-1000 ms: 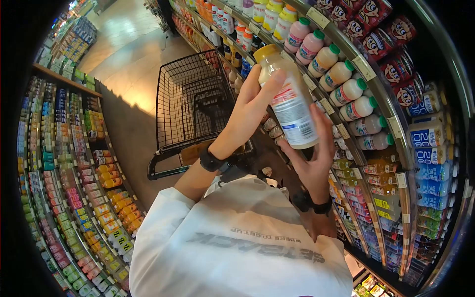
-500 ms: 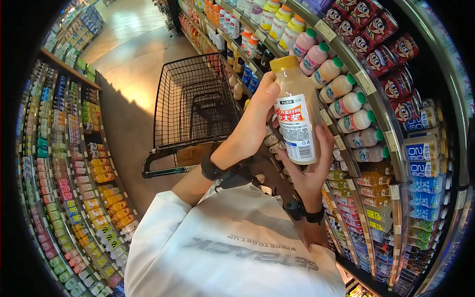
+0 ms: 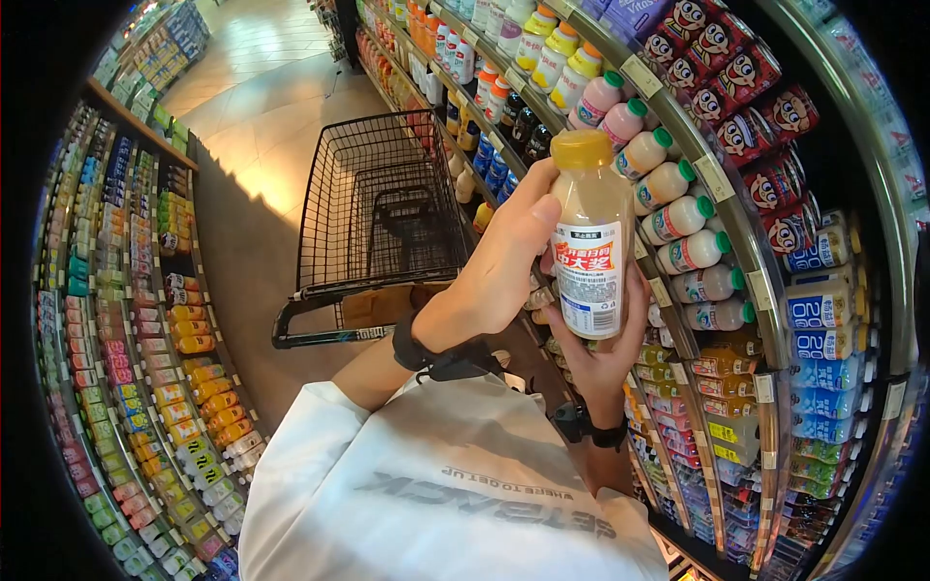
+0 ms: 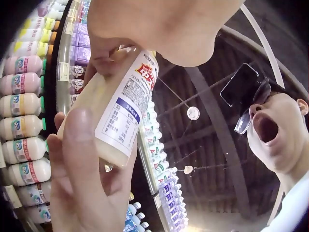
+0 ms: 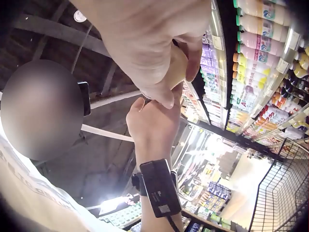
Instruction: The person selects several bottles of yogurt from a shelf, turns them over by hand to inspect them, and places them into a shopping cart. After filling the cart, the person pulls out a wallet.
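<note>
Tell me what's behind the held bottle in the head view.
Shelved green-capped bottles show behind the bottle; whatever lies directly behind its body is covered.

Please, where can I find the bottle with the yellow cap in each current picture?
Head view: the bottle is right of centre, held by the left hand and right hand.
Left wrist view: the bottle is left of centre, tilted.
Right wrist view: above centre, mostly hidden by the right hand; a pale part shows.
Shared landmark: green-capped bottles, at right, far left and upper right respectively.
</note>
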Motion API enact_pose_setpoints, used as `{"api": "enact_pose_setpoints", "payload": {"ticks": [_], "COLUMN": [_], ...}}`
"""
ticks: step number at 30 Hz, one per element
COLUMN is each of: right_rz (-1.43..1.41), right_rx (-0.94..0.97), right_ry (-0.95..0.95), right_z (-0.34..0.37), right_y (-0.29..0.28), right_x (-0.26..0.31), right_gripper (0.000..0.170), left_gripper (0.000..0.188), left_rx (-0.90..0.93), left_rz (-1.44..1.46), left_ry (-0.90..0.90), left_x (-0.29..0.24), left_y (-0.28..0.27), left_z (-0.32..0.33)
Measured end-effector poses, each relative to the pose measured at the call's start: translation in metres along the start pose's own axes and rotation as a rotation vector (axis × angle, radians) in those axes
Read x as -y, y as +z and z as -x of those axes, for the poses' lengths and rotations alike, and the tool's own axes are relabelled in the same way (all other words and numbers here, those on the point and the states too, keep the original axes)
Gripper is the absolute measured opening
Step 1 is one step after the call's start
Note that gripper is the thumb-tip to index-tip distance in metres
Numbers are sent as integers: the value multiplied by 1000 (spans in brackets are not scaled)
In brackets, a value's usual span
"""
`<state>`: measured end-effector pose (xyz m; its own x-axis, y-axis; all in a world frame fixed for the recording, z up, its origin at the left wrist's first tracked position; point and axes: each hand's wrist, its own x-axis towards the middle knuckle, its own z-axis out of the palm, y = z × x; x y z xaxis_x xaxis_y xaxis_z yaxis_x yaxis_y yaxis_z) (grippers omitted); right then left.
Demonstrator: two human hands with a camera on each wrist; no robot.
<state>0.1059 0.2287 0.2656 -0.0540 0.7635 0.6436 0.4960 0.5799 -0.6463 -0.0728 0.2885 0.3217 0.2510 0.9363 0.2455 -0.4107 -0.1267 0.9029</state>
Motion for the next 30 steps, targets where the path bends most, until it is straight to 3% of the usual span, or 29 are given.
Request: {"api": "enact_pose_setpoints", "payload": {"ticks": [7, 12, 15, 30], "right_rz": [-24, 113, 133, 211], "right_rx": [-42, -25, -21, -131], "right_ry": [-52, -209, -249, -286], "right_z": [0, 0, 1, 0], "right_y": [5, 4, 5, 12], "right_x": [0, -4, -5, -3], "right_gripper": [100, 102, 104, 90], "left_gripper": [65, 68, 83, 81], "left_rx": [52, 62, 89, 104], "left_rz": [-172, -163, -108, -13], "left_ry": [217, 350, 228, 235], "left_x": [-9, -5, -10, -7], "left_y": [2, -1, -1, -4], "left_z": [6, 6, 11, 13]}}
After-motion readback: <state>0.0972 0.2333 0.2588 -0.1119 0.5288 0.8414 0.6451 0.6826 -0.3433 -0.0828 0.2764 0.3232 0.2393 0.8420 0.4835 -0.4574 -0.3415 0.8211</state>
